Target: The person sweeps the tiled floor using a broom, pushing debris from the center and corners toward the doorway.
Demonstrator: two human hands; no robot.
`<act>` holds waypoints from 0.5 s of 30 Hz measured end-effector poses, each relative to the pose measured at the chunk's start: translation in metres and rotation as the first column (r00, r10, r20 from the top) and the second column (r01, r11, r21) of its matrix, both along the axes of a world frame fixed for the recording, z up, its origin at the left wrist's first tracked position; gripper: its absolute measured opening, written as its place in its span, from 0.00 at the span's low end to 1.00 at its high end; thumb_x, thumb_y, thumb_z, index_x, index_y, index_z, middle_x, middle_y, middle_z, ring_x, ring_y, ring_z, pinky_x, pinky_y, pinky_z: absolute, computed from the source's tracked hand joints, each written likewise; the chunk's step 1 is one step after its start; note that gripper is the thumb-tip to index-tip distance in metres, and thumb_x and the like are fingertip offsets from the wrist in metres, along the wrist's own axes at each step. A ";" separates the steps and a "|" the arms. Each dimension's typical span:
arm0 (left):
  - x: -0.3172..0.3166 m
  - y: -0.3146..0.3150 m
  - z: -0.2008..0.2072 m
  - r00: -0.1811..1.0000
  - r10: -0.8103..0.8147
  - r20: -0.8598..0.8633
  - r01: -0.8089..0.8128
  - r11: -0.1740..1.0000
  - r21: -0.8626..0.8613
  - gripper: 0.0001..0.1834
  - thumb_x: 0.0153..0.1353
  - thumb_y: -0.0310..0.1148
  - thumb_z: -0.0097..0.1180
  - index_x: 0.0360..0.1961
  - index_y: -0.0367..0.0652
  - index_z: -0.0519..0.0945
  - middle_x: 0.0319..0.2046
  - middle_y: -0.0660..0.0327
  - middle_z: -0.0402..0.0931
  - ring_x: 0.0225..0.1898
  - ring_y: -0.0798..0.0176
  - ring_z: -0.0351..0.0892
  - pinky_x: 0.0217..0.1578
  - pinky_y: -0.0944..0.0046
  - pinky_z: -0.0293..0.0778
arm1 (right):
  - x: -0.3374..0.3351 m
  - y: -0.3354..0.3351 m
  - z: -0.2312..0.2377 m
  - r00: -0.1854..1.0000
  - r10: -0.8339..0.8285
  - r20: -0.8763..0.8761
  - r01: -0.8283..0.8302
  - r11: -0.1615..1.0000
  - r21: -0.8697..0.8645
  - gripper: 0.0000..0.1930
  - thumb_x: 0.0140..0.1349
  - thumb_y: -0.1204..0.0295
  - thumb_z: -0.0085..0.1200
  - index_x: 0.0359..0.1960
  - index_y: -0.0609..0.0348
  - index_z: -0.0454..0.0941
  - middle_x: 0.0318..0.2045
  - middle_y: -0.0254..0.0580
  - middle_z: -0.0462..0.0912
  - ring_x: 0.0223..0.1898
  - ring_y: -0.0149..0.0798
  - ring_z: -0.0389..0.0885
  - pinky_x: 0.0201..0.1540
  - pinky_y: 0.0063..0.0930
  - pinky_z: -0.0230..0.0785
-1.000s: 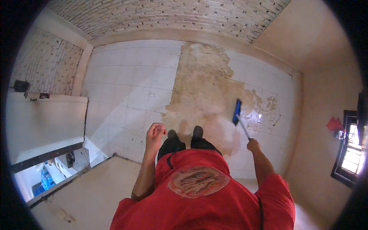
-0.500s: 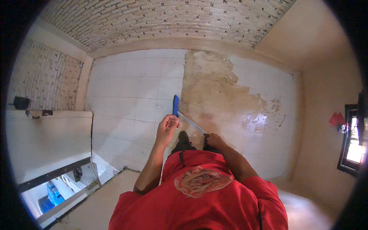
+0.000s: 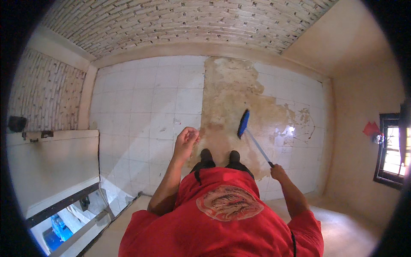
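Note:
My right hand (image 3: 278, 172) is closed round the dark grip of a long-handled brush (image 3: 257, 146) with a pale grey shaft. Its blue head (image 3: 243, 124), edged with dark bristles, rests on the brown wet-looking patch (image 3: 227, 100) of the floor ahead of my feet. In front of my body my left hand (image 3: 186, 140) is raised, its fingers curled in. Whether anything small sits in those fingers I cannot make out.
White floor tiles (image 3: 141, 100) flank the brown patch. My dark shoes (image 3: 206, 155) stand at its near edge. A rough brick-patterned wall (image 3: 184, 25) rises ahead. At right a barred window (image 3: 391, 150) has a red cloth (image 3: 371, 128) beside it; a doorway with blue items (image 3: 60, 229) lies lower left.
The brush head has swung right from the tile edge onto the brown patch. My right hand has moved out to the right with the handle; my left hand has barely moved.

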State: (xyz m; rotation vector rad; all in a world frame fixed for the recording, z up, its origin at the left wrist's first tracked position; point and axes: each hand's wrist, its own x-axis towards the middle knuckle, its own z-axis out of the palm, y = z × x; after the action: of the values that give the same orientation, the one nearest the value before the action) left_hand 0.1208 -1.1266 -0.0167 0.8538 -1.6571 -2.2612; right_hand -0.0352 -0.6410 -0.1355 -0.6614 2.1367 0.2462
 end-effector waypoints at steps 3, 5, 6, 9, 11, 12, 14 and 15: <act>-0.011 -0.004 0.009 0.999 -0.053 -0.004 0.053 0.998 0.018 0.09 0.64 0.35 0.53 0.36 0.40 0.73 0.28 0.64 0.73 0.31 0.71 0.72 0.37 0.68 0.70 | 0.033 -0.008 -0.109 0.983 0.184 -0.021 -0.185 0.977 -0.104 0.16 0.59 0.61 0.48 0.29 0.61 0.81 0.29 0.54 0.80 0.38 0.53 0.80 0.40 0.46 0.73; 0.014 -0.013 0.008 1.000 0.002 0.025 -0.001 0.999 -0.039 0.09 0.64 0.35 0.53 0.36 0.40 0.73 0.28 0.64 0.73 0.31 0.71 0.72 0.37 0.68 0.70 | 0.057 -0.121 -0.065 0.996 -0.043 0.073 0.056 0.981 -0.185 0.17 0.60 0.60 0.48 0.36 0.62 0.80 0.33 0.58 0.81 0.40 0.56 0.80 0.43 0.47 0.73; 0.023 -0.015 0.008 0.999 0.026 0.036 -0.024 0.999 -0.045 0.09 0.64 0.35 0.53 0.36 0.40 0.73 0.27 0.64 0.73 0.31 0.71 0.72 0.37 0.69 0.70 | 0.059 -0.160 -0.038 0.982 -0.122 0.144 0.146 0.974 -0.171 0.18 0.61 0.59 0.48 0.38 0.62 0.79 0.35 0.60 0.81 0.41 0.58 0.80 0.44 0.47 0.72; 0.027 -0.019 0.010 0.999 0.030 0.026 -0.029 0.998 -0.056 0.08 0.64 0.34 0.53 0.36 0.40 0.73 0.27 0.64 0.73 0.31 0.71 0.72 0.37 0.69 0.70 | 0.066 -0.184 -0.029 0.943 -0.317 0.107 0.330 0.932 -0.148 0.18 0.61 0.59 0.48 0.42 0.61 0.78 0.36 0.61 0.80 0.43 0.59 0.79 0.45 0.48 0.71; 0.030 -0.022 0.010 1.000 0.029 -0.002 -0.029 0.997 -0.065 0.08 0.64 0.34 0.53 0.36 0.40 0.73 0.27 0.64 0.73 0.31 0.71 0.72 0.37 0.69 0.69 | 0.055 -0.165 -0.012 0.941 -0.295 0.169 0.322 0.931 -0.169 0.18 0.61 0.59 0.49 0.43 0.61 0.77 0.37 0.61 0.80 0.43 0.59 0.79 0.45 0.48 0.71; 0.033 -0.023 0.009 0.999 0.043 -0.005 -0.043 0.997 -0.059 0.09 0.64 0.34 0.53 0.37 0.39 0.73 0.27 0.64 0.73 0.31 0.71 0.72 0.37 0.69 0.69 | 0.046 -0.151 0.002 0.940 -0.277 0.198 0.313 0.933 -0.178 0.17 0.61 0.59 0.49 0.43 0.61 0.77 0.37 0.61 0.80 0.43 0.59 0.79 0.45 0.48 0.71; 0.039 -0.023 0.005 0.997 0.075 -0.011 -0.076 0.996 -0.043 0.09 0.64 0.34 0.54 0.37 0.39 0.73 0.27 0.64 0.73 0.31 0.71 0.72 0.37 0.69 0.69 | 0.037 -0.128 0.043 0.914 -0.356 0.194 0.377 0.922 -0.086 0.17 0.61 0.60 0.49 0.42 0.62 0.77 0.37 0.60 0.80 0.42 0.59 0.79 0.44 0.48 0.71; 0.041 -0.022 0.003 0.996 0.085 -0.002 -0.085 0.996 -0.034 0.10 0.64 0.35 0.54 0.37 0.39 0.72 0.27 0.64 0.73 0.31 0.71 0.72 0.37 0.70 0.69 | 0.034 -0.103 0.048 0.974 -0.193 0.115 0.210 0.963 -0.167 0.16 0.61 0.61 0.49 0.42 0.60 0.77 0.37 0.57 0.81 0.41 0.58 0.80 0.44 0.47 0.72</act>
State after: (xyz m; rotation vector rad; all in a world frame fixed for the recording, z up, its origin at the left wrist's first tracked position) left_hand 0.1616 -1.1488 -0.0140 0.8978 -1.6227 -2.1704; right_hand -0.0013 -0.7438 -0.0877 -0.5397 2.1279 -0.0888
